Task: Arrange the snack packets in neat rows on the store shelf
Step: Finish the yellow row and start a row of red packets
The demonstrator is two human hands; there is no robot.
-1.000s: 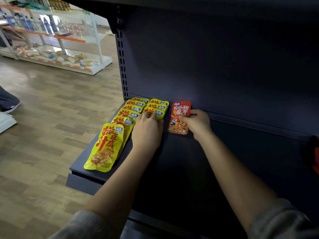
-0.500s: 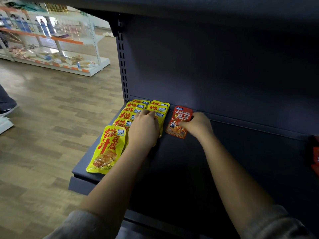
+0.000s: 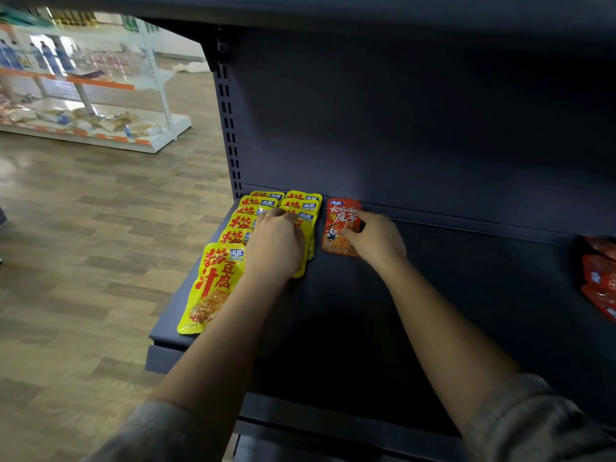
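Here, a red packet (image 3: pixel 340 228) is pinched by the right hand (image 3: pixel 376 236) at the shelf (image 3: pixel 366 311) back, beside two rows of yellow packets (image 3: pixel 263 221)

The second yellow row is pressed flat under the left hand (image 3: pixel 275 243); overlapped packets could be skewed if it slides

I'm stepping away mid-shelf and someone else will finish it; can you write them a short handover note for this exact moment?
Left hand: lies palm down on the second row of yellow packets, fingers fairly straight, no grip.
Right hand: fingertips and thumb on the right edge of the single red packet, which lies flat near the back wall.
Done: two rows of overlapping yellow packets at the left end of the shelf; the first row of yellow packets reaches the front edge.
Left: build the red row, probably from the pile of red packets at the far right.
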